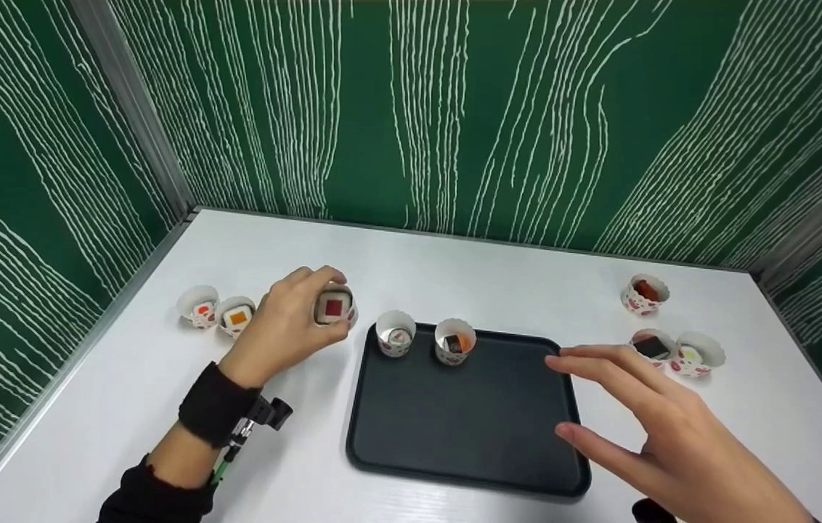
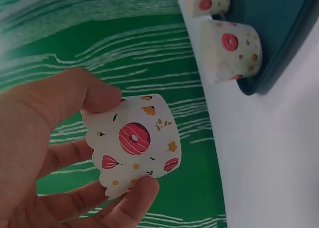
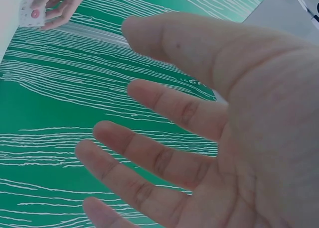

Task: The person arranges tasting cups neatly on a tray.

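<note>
Gripping a paper cup (image 2: pixel 134 138) by its sides, your left hand (image 1: pixel 284 319) holds it near the tray's (image 1: pixel 454 428) far left corner, presumably keeping its red-centred roll (image 1: pixel 333 306) level. Your right hand (image 1: pixel 680 428): fingers spread, empty, near the right edge. Corner cup (image 1: pixel 395 351): pale piece (image 1: pixel 399 336). Far-edge cup (image 1: pixel 453 358): black-and-orange piece (image 1: pixel 457 343).

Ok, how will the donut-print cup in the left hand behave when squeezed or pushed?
The donut-print cup seems to have thin, papery walls, so it's probably light and may dent under the left hand. Its base looks narrower than its scalloped rim, so it might tip if pushed high.
</note>
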Action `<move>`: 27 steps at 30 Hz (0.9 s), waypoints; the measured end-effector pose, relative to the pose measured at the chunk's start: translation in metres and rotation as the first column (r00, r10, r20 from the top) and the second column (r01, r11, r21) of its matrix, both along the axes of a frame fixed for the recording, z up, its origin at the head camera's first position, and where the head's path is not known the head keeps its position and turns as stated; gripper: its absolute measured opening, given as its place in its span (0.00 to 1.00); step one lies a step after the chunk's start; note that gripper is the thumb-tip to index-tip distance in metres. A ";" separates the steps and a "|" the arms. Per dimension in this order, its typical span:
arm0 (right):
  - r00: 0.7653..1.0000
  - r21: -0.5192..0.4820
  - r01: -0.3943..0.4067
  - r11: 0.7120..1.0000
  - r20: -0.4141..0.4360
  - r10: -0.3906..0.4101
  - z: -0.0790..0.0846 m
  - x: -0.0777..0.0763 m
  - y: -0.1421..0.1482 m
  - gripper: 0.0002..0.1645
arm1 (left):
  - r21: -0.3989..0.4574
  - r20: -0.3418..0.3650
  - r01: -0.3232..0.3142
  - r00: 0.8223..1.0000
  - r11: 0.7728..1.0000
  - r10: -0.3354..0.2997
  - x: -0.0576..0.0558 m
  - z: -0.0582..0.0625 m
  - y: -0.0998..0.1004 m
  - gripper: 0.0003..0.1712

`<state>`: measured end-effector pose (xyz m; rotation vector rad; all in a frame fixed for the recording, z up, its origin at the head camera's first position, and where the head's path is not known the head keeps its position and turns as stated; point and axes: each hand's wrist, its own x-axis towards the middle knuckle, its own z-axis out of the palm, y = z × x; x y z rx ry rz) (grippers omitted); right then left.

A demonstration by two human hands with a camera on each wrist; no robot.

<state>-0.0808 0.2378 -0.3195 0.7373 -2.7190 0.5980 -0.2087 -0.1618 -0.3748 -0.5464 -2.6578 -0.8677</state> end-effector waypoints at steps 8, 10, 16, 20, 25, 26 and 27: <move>0.998 -0.041 -0.049 0.998 -0.036 0.048 0.002 -0.004 -0.003 0.45 | 0.066 -0.068 0.086 0.994 0.994 -0.081 0.026 0.008 0.019 0.28; 0.999 -0.052 -0.048 0.998 -0.028 0.046 0.003 -0.005 -0.003 0.44 | 0.086 -0.060 0.115 0.992 0.990 -0.110 0.031 0.011 0.024 0.29; 0.999 -0.055 -0.042 0.998 -0.011 0.041 0.001 -0.008 -0.004 0.43 | 0.146 -0.052 0.188 0.982 0.971 -0.183 0.041 0.014 0.038 0.31; 1.000 -0.037 -0.017 0.999 0.021 0.018 0.000 -0.011 -0.004 0.41 | 0.186 -0.033 0.222 0.975 0.957 -0.219 0.046 0.014 0.046 0.31; 1.000 -0.020 -0.006 1.000 0.019 0.007 -0.001 -0.013 -0.005 0.39 | 0.234 -0.003 0.244 0.968 0.941 -0.250 0.052 0.013 0.054 0.32; 1.000 -0.022 -0.011 1.000 0.011 0.011 -0.001 -0.013 -0.005 0.40 | 0.242 -0.002 0.251 0.966 0.937 -0.258 0.052 0.012 0.055 0.31; 1.000 -0.026 -0.016 1.000 0.002 0.016 -0.002 -0.013 -0.006 0.40 | 0.250 -0.003 0.260 0.964 0.933 -0.268 0.053 0.012 0.056 0.31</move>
